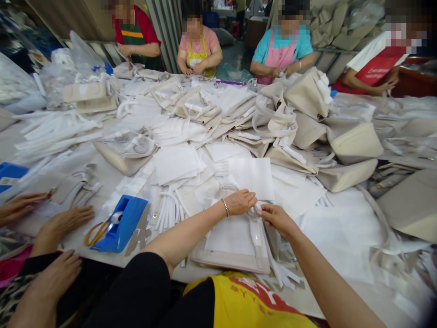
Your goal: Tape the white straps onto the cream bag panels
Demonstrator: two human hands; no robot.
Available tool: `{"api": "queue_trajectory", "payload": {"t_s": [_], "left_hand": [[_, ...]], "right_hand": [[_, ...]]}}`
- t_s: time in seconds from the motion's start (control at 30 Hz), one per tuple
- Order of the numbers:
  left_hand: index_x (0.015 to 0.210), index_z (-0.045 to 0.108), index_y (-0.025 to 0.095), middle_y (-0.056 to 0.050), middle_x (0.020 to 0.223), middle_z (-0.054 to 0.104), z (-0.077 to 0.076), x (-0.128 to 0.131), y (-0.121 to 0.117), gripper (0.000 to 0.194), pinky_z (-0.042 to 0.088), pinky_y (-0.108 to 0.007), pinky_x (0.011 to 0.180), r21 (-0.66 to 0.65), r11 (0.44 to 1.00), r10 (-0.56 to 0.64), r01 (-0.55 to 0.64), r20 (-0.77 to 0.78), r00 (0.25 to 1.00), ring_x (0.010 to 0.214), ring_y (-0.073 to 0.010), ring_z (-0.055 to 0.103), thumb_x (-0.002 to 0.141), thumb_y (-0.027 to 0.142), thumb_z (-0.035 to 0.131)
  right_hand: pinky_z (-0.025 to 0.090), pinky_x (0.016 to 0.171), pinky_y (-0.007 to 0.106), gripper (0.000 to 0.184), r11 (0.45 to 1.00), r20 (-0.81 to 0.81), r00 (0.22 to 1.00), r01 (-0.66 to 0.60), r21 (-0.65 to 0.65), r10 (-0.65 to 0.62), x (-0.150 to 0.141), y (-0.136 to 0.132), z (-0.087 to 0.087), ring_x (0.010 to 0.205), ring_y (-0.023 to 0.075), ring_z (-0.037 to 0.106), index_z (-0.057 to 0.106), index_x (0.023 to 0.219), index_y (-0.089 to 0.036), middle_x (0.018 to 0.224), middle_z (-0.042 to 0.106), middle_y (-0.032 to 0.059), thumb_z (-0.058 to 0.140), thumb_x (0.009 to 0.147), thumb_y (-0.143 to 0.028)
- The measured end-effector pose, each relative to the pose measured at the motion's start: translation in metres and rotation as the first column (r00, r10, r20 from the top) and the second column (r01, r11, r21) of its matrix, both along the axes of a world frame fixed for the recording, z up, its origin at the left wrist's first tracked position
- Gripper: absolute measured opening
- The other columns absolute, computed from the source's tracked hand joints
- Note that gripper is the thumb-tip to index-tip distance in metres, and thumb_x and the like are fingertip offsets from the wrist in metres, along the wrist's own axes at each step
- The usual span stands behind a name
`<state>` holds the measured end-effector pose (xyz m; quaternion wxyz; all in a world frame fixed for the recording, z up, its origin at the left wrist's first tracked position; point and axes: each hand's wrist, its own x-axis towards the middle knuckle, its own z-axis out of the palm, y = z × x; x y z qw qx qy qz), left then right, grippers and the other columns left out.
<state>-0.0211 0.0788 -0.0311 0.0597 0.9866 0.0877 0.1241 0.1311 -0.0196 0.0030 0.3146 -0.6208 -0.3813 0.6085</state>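
Observation:
A beige handbag [228,260] lies flat in front of me, with white foam sheeting over its middle. My left hand [241,202], with a bracelet at the wrist, is closed over the wrapped handle [253,212] at the bag's upper right. Its fingers point right and hide part of what they grip. My right hand [278,218] pinches the same handle from the right, thumb and forefinger together. A white-wrapped strap [255,232] runs down the bag below both hands. White foam sheets [251,176] lie just beyond my left hand.
A blue tape dispenser [123,223] with yellow-handled scissors [97,233] stands to the left. Beside it, another person's hands [66,221] rest on a bag. More beige bags [355,139] are heaped across the table. Several co-workers [283,45] are along the far side.

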Motion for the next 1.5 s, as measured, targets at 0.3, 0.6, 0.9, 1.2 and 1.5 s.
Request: {"api": "queue_trajectory", "payload": {"t_s": [0.3,0.6,0.9,1.2,1.5], "left_hand": [[0.104,0.048,0.017,-0.012,0.121,0.044,0.012,-0.007,-0.003,0.027,0.028,-0.038,0.092,-0.119,0.986,0.127,-0.114,0.101,0.987,0.111,-0.0199,0.039,0.080,0.018,0.036],[0.060,0.051,0.012,0.003,0.046,0.039,-0.015,-0.003,-0.067,0.025,0.023,-0.019,0.039,-0.924,-0.376,0.838,0.072,-0.306,0.452,0.040,-0.0046,0.034,0.069,0.036,0.051],[0.048,0.036,0.015,0.009,0.038,0.027,-0.015,-0.005,-0.059,0.031,0.011,-0.017,0.035,-0.806,-0.509,0.823,0.303,-0.352,0.445,0.034,-0.0002,0.023,0.051,0.023,0.066],[0.055,0.047,0.013,0.008,0.041,0.034,-0.043,-0.008,-0.075,0.014,0.015,-0.019,0.034,-0.918,-0.384,0.857,0.099,-0.314,0.410,0.033,-0.0018,0.025,0.056,0.022,0.058],[0.054,0.050,0.014,0.007,0.041,0.036,-0.059,-0.007,-0.079,0.011,0.018,-0.019,0.035,-0.927,-0.374,0.859,0.041,-0.329,0.392,0.033,-0.0029,0.027,0.053,0.020,0.059]], "right_hand": [[0.028,0.034,0.019,0.026,0.954,-0.038,0.957,0.290,0.081,-0.288,-0.028,0.012,-0.040,0.034,0.0058,0.036,0.049,0.062,-0.016,0.040,0.044,-0.0070,0.065,0.053,-0.034],[0.044,0.047,0.028,0.023,0.926,0.376,0.872,0.193,0.324,-0.314,-0.061,-0.010,-0.052,0.045,0.0156,0.054,0.048,0.082,-0.018,0.051,0.054,-0.0018,0.053,0.068,-0.036],[0.047,0.064,0.032,0.018,0.860,0.602,0.769,-0.143,0.489,-0.215,-0.064,-0.016,-0.059,0.073,0.0169,0.056,0.048,0.090,-0.016,0.106,0.050,0.0128,0.043,0.073,-0.022],[0.043,0.064,0.030,0.022,0.991,0.801,0.598,-0.102,0.087,-0.009,-0.023,-0.038,-0.028,0.072,0.0189,0.058,0.056,0.089,-0.015,0.079,0.061,0.0076,0.046,0.076,-0.029],[0.039,0.051,0.025,0.037,0.977,0.695,0.708,0.038,-0.211,0.123,-0.023,-0.009,-0.061,0.054,0.0137,0.053,0.054,0.089,-0.012,0.069,0.059,0.0048,0.062,0.059,-0.032]]}}
